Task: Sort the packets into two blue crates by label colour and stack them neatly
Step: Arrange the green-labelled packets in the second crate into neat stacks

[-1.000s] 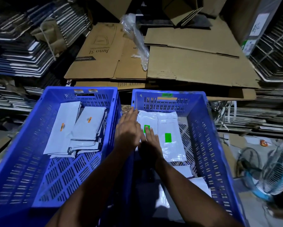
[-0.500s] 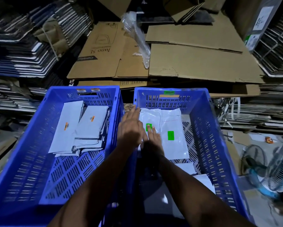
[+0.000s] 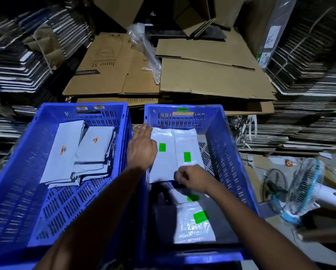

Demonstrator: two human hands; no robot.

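Starting at the left, the blue slotted plastic crate (image 3: 36, 191) held flat white packets with orange labels (image 3: 94, 151) in overlapping stacks against its far end. Your left hand (image 3: 141, 151) lay with straight fingers on the left edge of the white packets with green labels (image 3: 173, 151) in the right blue crate (image 3: 231, 156). Your right hand (image 3: 192, 178), curled, pinched the near edge of those packets. More green-label packets (image 3: 192, 225) lay nearer you.

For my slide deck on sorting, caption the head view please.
Both hands tidy green-labelled packets in the right blue crate; orange-labelled packets fill the left crate.
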